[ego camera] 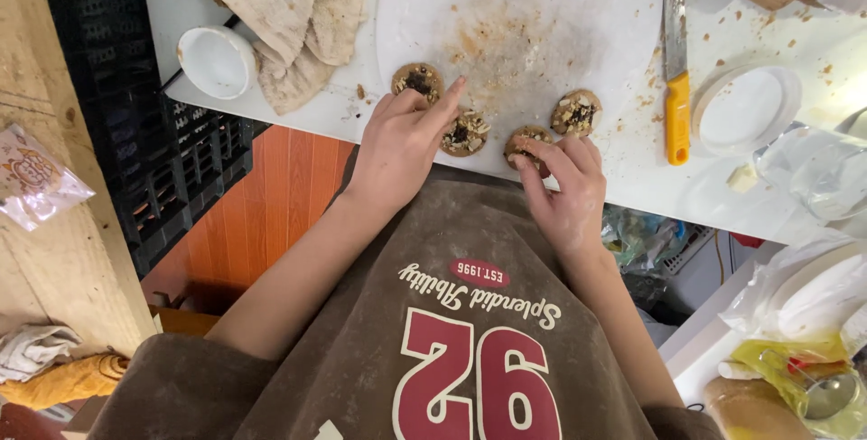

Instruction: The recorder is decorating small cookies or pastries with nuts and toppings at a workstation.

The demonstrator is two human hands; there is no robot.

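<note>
Cookies topped with nuts and dark filling lie in a loose row near the front edge of the white table [632, 178], four in all. My right hand [564, 191] pinches the third cookie [526, 144] between thumb and fingertips. My left hand [402, 142] is loosely curled and grips nothing; its forefinger points between the far-left cookie [417, 80] and the second cookie [465, 131]. The fourth cookie [576, 112] sits alone. Farther right lie an orange-handled knife [675, 79] and a white lid [748, 107]; a crumpled cloth [298, 15] is at left.
</note>
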